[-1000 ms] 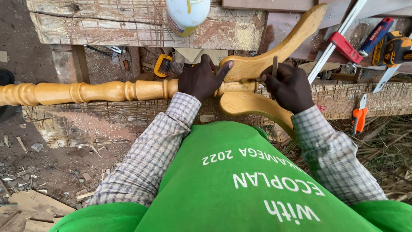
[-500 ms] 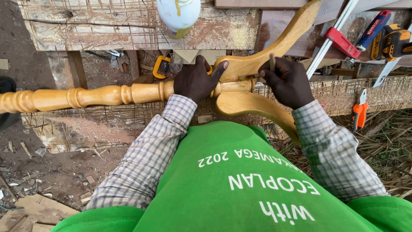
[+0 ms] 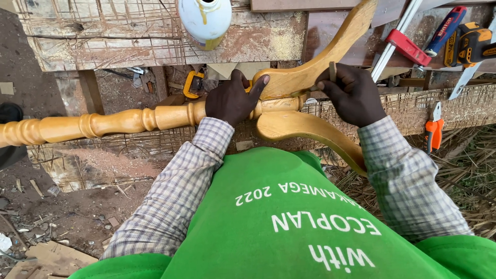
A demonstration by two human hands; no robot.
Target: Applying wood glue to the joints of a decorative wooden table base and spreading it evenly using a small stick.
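**Both hands on the carved wooden piece at the table edge**

Centre of the frame: the left hand (image 3: 232, 101) sits over the turned wooden post (image 3: 119, 123), fingers wrapped down around it right where it meets the curved wooden legs (image 3: 310, 77), thumb stretched out onto the upper leg. That post runs from the middle of the picture out to the left edge, pale yellow and ringed with turned beads, lying level along the front of the table (image 3: 129, 46).

Over to the right of centre, the right hand (image 3: 351, 95) has its fingers pinched together on a small dark tool (image 3: 332, 71), its short end standing up above the knuckles; what kind of tool it is cannot be told. The hand rests against the joint, between the upper curved leg that sweeps to the top right and the lower one that bends down toward the bottom right.

Top centre, a white bottle (image 3: 205, 19) with yellow drips stands on the scratched table. Upper right: a red bar clamp (image 3: 405, 46), a yellow and black power drill (image 3: 473, 44), and orange-handled pliers (image 3: 433, 134) hanging lower down. A yellow clamp (image 3: 194, 82) peeks out below the table just beside the left hand. Sawdust and wood scraps litter the ground at lower left.
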